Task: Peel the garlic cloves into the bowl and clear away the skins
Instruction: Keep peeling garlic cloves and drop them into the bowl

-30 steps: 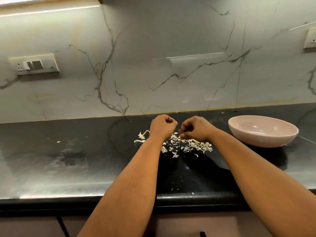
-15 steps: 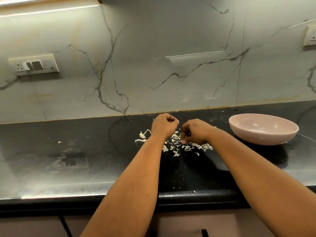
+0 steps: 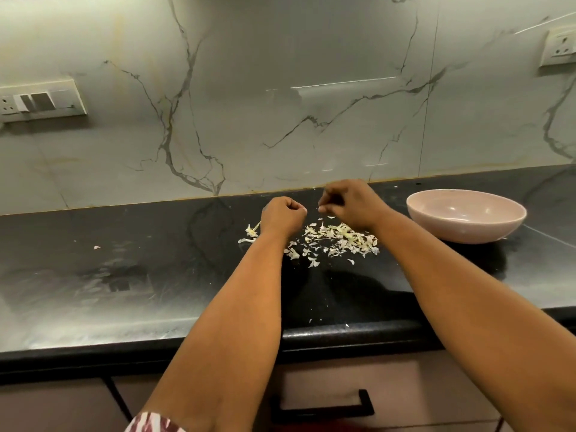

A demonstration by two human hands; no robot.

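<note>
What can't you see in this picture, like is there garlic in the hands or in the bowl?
All from the head view:
- Left hand: fingers curled away from the camera; whether they hide a clove cannot be told.
- Right hand: fingertips pinched together; anything between them is too small to make out.
- Pink bowl: its near wall hides the bottom, so cloves there cannot be seen.
- Skins: the forearms cover part of the pile.

No readable text, labels or numbers anywhere.
</note>
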